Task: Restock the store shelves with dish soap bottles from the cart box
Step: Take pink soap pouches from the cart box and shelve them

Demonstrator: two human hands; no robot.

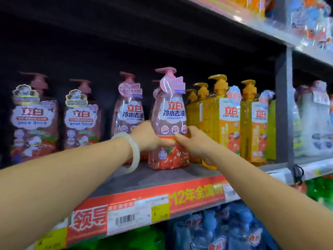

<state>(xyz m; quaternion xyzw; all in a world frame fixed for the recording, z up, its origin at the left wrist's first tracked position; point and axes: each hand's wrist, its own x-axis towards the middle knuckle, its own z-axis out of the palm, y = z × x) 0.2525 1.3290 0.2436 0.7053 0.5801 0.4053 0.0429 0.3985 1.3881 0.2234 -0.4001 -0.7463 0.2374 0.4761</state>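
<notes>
A pink dish soap bottle (168,123) stands upright near the front of a grey store shelf (144,179). It is clear plastic with pink liquid, a pink pump top, a white label with red and blue Chinese lettering, a red strawberry-patterned band around its base, and a paper tag hanging at its neck. Similar pink bottles (57,120) line the shelf to its left; yellow pump bottles (221,121) stand just to its right. A red price strip (144,206) with barcode tags runs along the shelf's front edge, with blue and green products below. Both arms reach forward. The left hand (150,136), a pale bangle (132,152) on its wrist, and the right hand (193,139) grip the bottle's lower body from either side.
</notes>
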